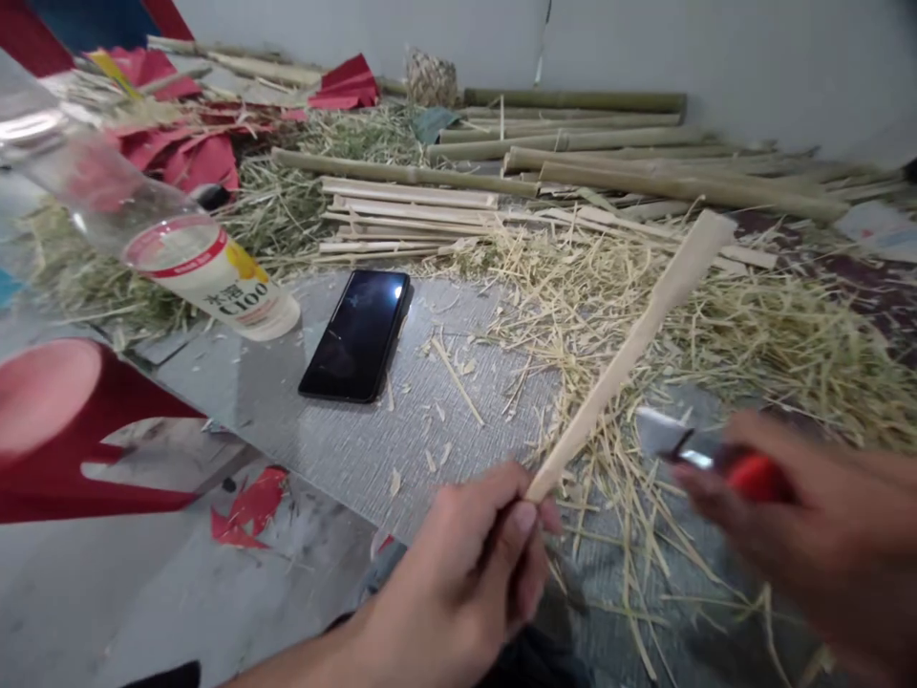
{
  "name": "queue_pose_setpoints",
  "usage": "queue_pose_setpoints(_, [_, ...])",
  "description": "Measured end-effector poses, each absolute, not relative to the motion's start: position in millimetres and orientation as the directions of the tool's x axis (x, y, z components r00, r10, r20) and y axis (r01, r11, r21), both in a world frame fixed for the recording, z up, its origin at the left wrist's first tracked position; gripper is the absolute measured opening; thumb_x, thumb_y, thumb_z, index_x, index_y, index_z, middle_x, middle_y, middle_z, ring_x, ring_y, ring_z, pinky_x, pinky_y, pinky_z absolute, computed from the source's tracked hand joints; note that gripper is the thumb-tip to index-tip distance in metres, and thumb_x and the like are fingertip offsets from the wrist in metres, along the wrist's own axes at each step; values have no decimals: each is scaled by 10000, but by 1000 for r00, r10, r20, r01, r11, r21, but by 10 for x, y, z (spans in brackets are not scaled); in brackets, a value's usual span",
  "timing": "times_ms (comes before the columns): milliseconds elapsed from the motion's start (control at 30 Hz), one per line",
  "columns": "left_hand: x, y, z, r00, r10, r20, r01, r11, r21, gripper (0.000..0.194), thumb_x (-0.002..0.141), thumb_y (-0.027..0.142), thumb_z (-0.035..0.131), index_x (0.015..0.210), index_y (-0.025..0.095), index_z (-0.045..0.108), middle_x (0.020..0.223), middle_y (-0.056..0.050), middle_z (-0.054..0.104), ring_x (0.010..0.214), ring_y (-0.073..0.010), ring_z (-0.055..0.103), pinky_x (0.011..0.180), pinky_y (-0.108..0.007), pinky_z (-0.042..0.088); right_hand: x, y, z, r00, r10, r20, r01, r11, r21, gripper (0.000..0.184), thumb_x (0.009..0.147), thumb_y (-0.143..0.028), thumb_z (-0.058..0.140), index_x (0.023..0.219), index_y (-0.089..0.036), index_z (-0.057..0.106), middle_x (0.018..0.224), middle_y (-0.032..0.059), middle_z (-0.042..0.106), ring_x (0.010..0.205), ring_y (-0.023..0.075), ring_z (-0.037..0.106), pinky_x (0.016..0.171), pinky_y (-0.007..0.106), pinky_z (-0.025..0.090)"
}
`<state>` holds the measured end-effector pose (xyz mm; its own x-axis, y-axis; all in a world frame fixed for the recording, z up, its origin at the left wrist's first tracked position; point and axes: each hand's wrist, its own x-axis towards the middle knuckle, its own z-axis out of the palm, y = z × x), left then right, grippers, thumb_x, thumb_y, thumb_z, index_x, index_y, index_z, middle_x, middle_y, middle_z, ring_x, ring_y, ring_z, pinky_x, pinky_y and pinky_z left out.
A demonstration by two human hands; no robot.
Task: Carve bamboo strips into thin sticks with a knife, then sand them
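Observation:
My left hand (479,564) is closed around the lower end of a bamboo strip (616,368), which slants up to the right and widens toward its far end. On the right, my right hand (795,526), smeared by motion, grips a utility knife (752,475) with a red handle. The knife's short, broad blade (660,432) points left and stays apart from the strip. Beneath both hands lie thin pale bamboo shavings (616,497) on a grey board (458,430).
A black phone (354,334) lies on the board beside a clear plastic bottle (236,277). Bamboo poles (608,148) and split strips (408,205) are stacked behind, near the wall. A red stool (93,420) stands at left; red scraps (250,511) lie on the floor.

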<state>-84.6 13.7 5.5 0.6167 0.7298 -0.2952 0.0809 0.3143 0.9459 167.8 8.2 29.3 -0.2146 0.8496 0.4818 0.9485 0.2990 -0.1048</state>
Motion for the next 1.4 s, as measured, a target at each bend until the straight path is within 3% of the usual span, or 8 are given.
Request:
queue_pose_setpoints(133, [-599,233,-22,640,736,-220,-45,321,946,270,1066,382,302,976,183,460,693,19,543,516,-64,452,501,-181,385,1540,10,115,-293,830,474,911,393,-125,519,965,-593,475,621,-207,443,465,-61,371,401,63,319,470,259,277])
queue_pose_setpoints(367, [-486,253,-48,546,837,-25,51,-4,999,315,1053,277,381,766,183,471,627,41,468,544,-66,417,512,-198,326,1545,-62,-14,-301,818,491,910,400,-110,517,954,-604,489,624,-210,436,467,-65,416,385,60,407,445,257,289])
queue_pose_setpoints(467, [-450,193,-75,552,833,38,71,-92,993,275,1042,222,384,780,190,460,637,39,486,533,-66,434,508,-203,335,1550,-29,5,-336,802,494,914,403,-33,506,965,-599,470,668,-190,501,468,-63,442,378,66,445,445,254,316])
queue_pose_setpoints(700, [-444,35,-146,487,866,114,199,-237,951,218,989,118,406,791,204,435,644,33,493,536,-84,419,520,-235,325,1493,6,-33,-349,786,510,899,434,-53,492,969,-581,481,735,-158,571,513,-35,551,411,70,498,445,245,333])
queue_pose_setpoints(900, [-561,67,-98,551,834,5,150,-105,983,300,1035,183,338,748,198,426,606,40,454,504,-70,391,487,-207,309,1512,12,-12,-394,790,469,910,406,81,549,976,-619,426,637,-193,504,456,-49,483,406,78,472,460,265,274])
queue_pose_setpoints(1167, [-869,132,-15,620,758,-202,191,104,976,333,1061,291,327,786,186,483,577,57,394,509,-78,333,505,-206,286,1473,43,-42,-447,758,474,887,444,127,543,969,-596,466,593,-206,431,466,-53,444,419,73,429,471,255,262])
queue_pose_setpoints(1333, [-1152,121,-38,413,847,-334,150,299,942,367,1058,345,380,734,189,455,579,65,364,490,-64,302,449,-187,233,1726,79,4,-259,809,528,965,195,175,535,996,-553,419,609,-197,522,410,-44,349,351,69,309,403,245,222])
queue_pose_setpoints(1400, [-1158,130,-55,433,833,-345,145,313,938,335,1057,353,386,787,187,493,560,72,365,481,-65,301,447,-185,237,1719,77,10,-296,798,525,954,268,132,511,982,-541,469,615,-191,525,427,-46,366,358,62,318,410,247,238])
